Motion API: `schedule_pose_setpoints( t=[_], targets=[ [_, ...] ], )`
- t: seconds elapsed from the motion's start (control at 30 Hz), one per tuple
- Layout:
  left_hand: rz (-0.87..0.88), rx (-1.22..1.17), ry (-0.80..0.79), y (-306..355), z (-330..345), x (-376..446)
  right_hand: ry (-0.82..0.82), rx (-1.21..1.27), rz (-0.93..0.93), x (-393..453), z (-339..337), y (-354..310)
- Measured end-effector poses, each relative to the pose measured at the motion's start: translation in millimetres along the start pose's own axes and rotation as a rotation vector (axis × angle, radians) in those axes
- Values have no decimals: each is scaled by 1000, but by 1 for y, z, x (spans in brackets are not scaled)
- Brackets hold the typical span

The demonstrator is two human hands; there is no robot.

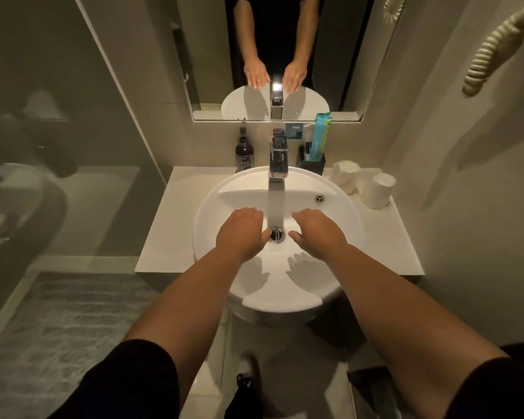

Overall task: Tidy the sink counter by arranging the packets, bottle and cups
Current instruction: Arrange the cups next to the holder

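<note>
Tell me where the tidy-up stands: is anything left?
Looks mostly done: bottle upright left of the tap, packets standing in the black holder, two cups wrapped at the counter's right. In hand: nothing; left hand and right hand hover open over the basin. Nothing obvious left.
</note>
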State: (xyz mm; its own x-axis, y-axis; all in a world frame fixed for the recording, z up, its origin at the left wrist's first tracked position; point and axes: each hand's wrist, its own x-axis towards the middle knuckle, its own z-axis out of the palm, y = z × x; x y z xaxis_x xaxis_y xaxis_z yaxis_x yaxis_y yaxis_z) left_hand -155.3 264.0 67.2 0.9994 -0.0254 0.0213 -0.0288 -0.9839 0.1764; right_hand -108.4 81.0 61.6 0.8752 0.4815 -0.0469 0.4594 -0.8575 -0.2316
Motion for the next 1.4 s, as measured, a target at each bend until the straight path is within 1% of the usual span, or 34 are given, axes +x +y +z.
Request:
schedule_pose_setpoints(
  t=[0.17,0.3,0.5,0.77,0.93,1.07,1.17,1.27,1.4],
  targets=[
    [66,-65,-27,35,14,31,16,-9,128,-4,-4,39],
    [162,-34,-78,62,25,66,36,6,237,-2,-10,69],
    [321,14,-85,88,40,130,64,41,412,16,-13,106],
    [391,50,-132,97,65,189,22,78,495,39,-12,144],
    [367,83,-111,95,80,216,19,74,454,70,-23,172],
    [346,115,-132,90,95,230,37,22,358,113,-42,201],
    [336,103,-147,84,110,233,-34,-26,285,150,-53,219],
    [360,116,-81,79,121,234,-144,-82,190,182,-52,230],
    [385,160,-66,78,125,237,-259,-155,123,206,-40,240]
  ],
)
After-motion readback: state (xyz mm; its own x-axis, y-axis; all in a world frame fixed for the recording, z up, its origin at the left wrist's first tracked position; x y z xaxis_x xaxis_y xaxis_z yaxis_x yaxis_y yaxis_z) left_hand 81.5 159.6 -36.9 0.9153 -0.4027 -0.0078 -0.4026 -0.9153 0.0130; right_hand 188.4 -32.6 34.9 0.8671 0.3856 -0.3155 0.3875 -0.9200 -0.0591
